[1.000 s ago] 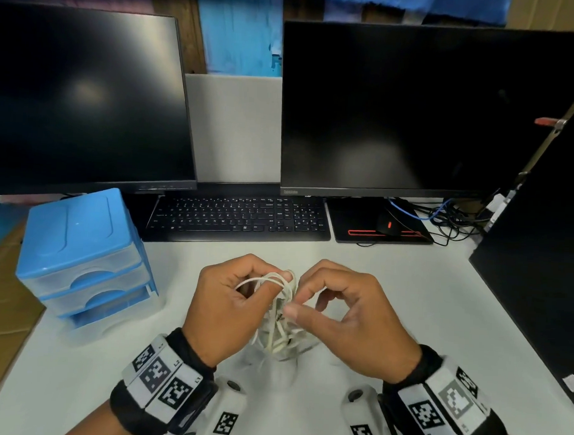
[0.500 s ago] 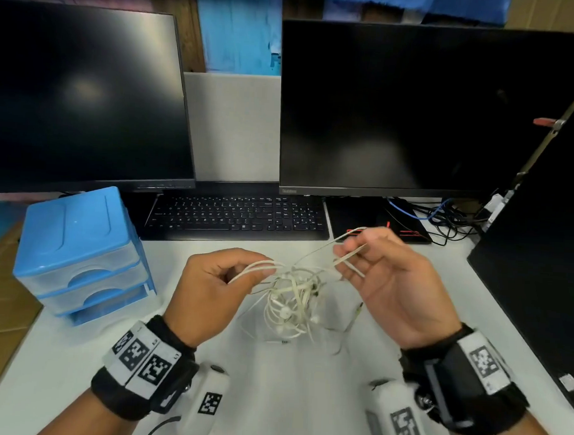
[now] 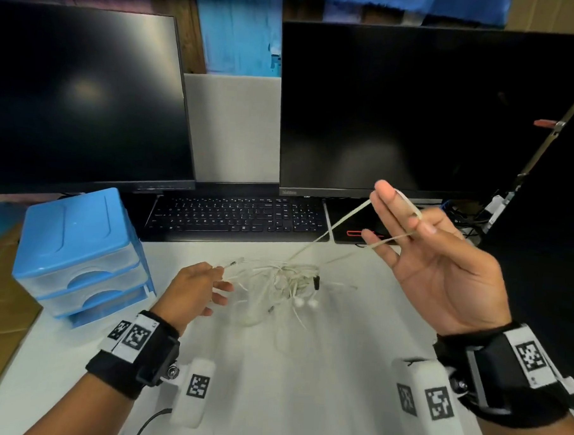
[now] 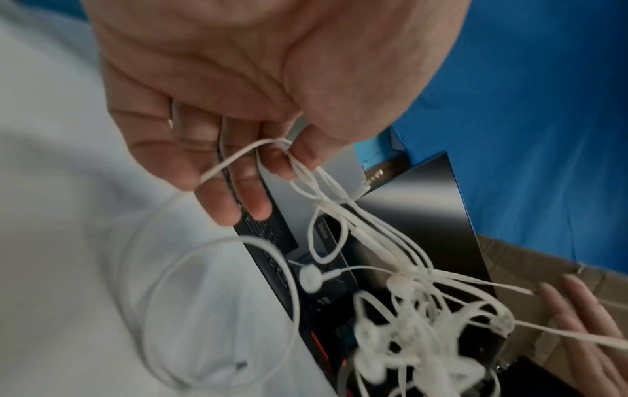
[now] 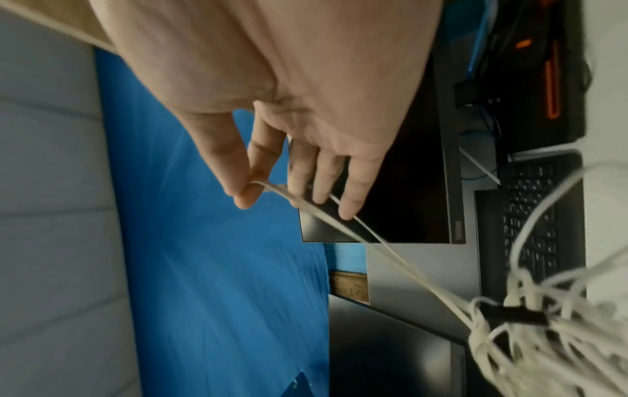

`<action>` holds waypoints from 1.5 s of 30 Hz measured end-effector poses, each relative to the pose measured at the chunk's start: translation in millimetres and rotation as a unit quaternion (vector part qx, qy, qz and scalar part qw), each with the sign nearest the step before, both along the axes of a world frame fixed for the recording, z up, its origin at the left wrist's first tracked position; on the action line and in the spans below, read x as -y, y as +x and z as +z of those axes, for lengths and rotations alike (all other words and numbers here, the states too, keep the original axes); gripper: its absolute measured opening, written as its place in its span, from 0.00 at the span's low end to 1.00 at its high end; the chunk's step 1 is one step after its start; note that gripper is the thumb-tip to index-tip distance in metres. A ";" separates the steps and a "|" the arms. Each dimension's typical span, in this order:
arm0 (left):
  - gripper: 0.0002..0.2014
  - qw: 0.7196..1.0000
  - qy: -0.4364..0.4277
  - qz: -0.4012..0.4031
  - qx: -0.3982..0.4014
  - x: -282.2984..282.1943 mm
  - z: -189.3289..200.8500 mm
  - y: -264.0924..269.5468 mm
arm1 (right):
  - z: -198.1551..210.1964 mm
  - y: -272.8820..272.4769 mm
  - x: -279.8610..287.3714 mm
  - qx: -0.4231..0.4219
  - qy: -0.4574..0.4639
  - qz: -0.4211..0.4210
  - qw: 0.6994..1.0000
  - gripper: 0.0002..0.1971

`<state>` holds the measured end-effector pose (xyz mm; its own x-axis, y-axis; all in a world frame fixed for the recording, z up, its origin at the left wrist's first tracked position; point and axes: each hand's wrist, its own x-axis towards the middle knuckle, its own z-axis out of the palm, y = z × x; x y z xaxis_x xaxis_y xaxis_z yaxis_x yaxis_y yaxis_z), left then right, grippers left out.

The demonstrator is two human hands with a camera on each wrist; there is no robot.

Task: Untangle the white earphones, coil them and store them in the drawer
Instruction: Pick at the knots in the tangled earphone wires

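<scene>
The white earphones point(image 3: 293, 278) are a tangled bundle hanging just above the white table point(image 3: 320, 399) between my hands. My left hand point(image 3: 222, 273) pinches a strand of the bundle between thumb and forefinger, plainly seen in the left wrist view point(image 4: 282, 150), with the knot point(image 4: 407, 335) dangling below. My right hand point(image 3: 410, 219) is raised, palm towards me. A loop of cable drawn from the tangle runs round its fingers and is pinched by the thumb point(image 5: 249, 188). Two taut strands run back to the knot point(image 5: 543, 335). The blue three-drawer unit point(image 3: 77, 251) stands at the left, its drawers closed.
A black keyboard point(image 3: 233, 218) lies behind the hands, below two dark monitors point(image 3: 87, 96) point(image 3: 415, 108). A black pad with a red stripe point(image 3: 354, 233) and loose cables point(image 3: 463, 218) sit at the back right. A dark panel point(image 3: 561, 229) borders the table's right side.
My right hand has risen up and to the right, drawing a loop of cable out of the bundle. My left hand has shifted left and lower, so the hands are now far apart.
</scene>
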<state>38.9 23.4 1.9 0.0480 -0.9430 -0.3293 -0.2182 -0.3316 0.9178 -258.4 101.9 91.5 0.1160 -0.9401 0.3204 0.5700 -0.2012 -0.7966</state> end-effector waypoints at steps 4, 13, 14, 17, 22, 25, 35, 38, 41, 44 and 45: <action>0.10 0.998 -0.010 0.011 0.054 3.5 -1.8 4.3 | 2.4 2.1 -5.4 -0.152 -0.045 -0.094 0.983 0.06; 0.26 0.948 -0.238 -0.123 0.174 -7.2 4.7 -4.2 | -11.8 -0.1 5.2 -0.326 0.012 -0.191 0.926 0.06; 0.26 0.936 -0.251 -0.194 0.153 -14.2 10.7 -14.8 | -15.2 0.0 6.8 -0.332 0.022 -0.191 0.924 0.07; 0.32 0.903 -0.181 -0.358 0.154 -30.5 10.5 -51.5 | -20.9 4.7 10.6 -0.329 0.042 -0.202 0.922 0.06; 0.20 0.841 -0.238 -0.391 0.288 -33.7 -19.9 -83.3 | -26.4 10.5 13.0 -0.311 0.043 -0.219 0.924 0.07; 0.10 0.841 -0.248 -0.377 0.297 -30.4 -22.7 -82.1 | -30.1 14.0 15.4 -0.314 0.054 -0.214 0.923 0.04; 0.10 0.948 -0.082 -0.282 -0.122 -31.4 -4.1 -50.1 | -50.9 29.5 15.3 -0.465 0.121 -0.127 0.868 0.04; 0.09 0.946 -0.102 -0.275 -0.140 -34.9 6.4 -44.7 | -53.4 38.6 12.0 -0.478 0.095 -0.098 0.868 0.05; 0.09 0.941 -0.120 -0.275 -0.154 -36.6 12.9 -43.5 | -54.6 46.5 7.9 -0.466 0.077 -0.089 0.877 0.07; 0.07 0.937 -0.132 -0.278 -0.164 -39.1 15.2 -44.1 | -54.4 53.3 4.0 -0.448 0.058 -0.088 0.888 0.08; 0.07 0.936 -0.135 -0.280 -0.164 -39.5 14.4 -44.1 | -54.7 55.2 3.2 -0.446 0.049 -0.099 0.888 0.06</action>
<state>-5.3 62.9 16.4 -0.5406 -0.8412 0.0134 0.0187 0.0038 0.9998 -203.2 98.8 36.7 0.1120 -0.9887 0.0995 -0.3365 -0.1319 -0.9324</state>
